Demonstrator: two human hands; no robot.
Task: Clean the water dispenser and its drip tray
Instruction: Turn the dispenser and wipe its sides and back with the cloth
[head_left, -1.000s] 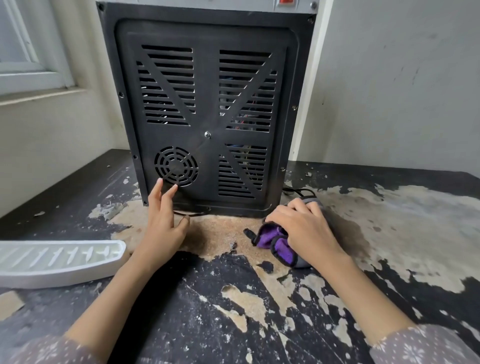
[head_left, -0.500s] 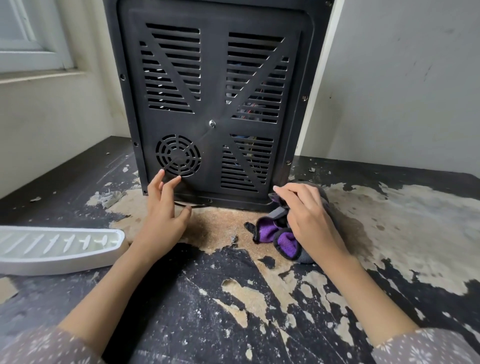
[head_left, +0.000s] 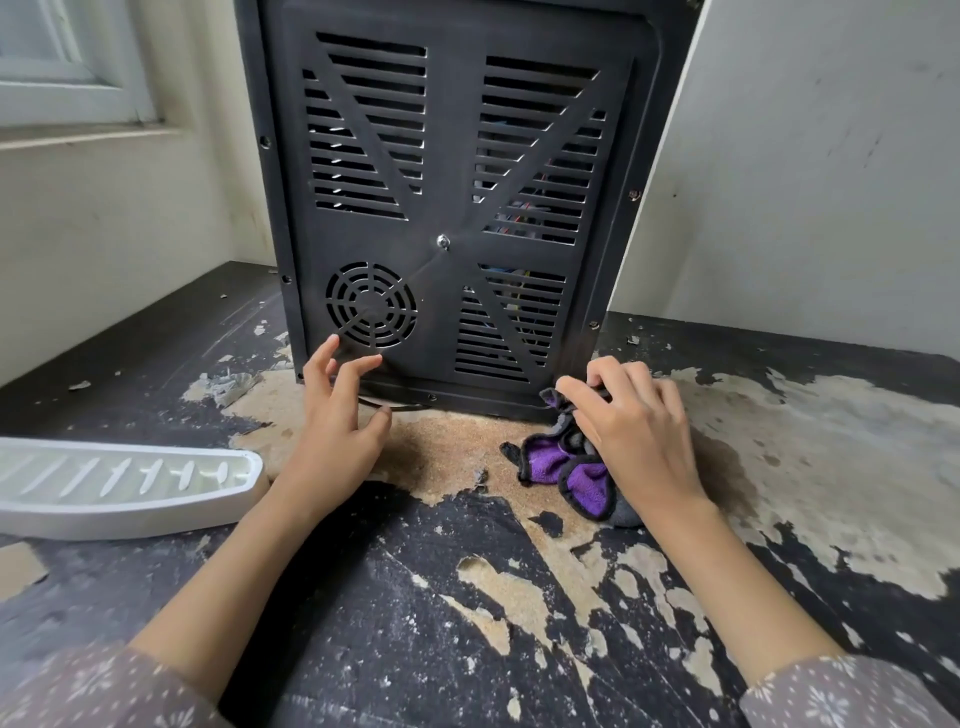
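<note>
Black vented plastic filled the upper middle of the view: the back panel of the water dispenser (head_left: 457, 208), which stood on the table (head_left: 363, 623) against the pale wall, its round fan grille at the lower left. Compared with half a second before, the panel sat larger and higher in the view, so the head had come nearer. The left hand (head_left: 337, 436) had barely shifted; its fingers were still spread and loosely bent, reaching up at the panel's lower left corner just below the grille, with nothing in them. Whether the fingertips actually touched the panel could not be told.

At the right, the right hand (head_left: 634, 431) had tightened on the purple and grey cloth (head_left: 566, 467). Its fingers were curled round a bunched fold of it at the dispenser's bottom right corner, and that fold was lifted a little more than before, while the rest of the cloth lay on the table under the palm.

Left of the arms, the white drip tray (head_left: 119, 488) lay on the table well apart from the dispenser, in the same place as earlier. Its slotted top faced up; nothing could be seen inside it. Around everything, the table's dark coating was peeled away in patches, showing bare tan board.
</note>
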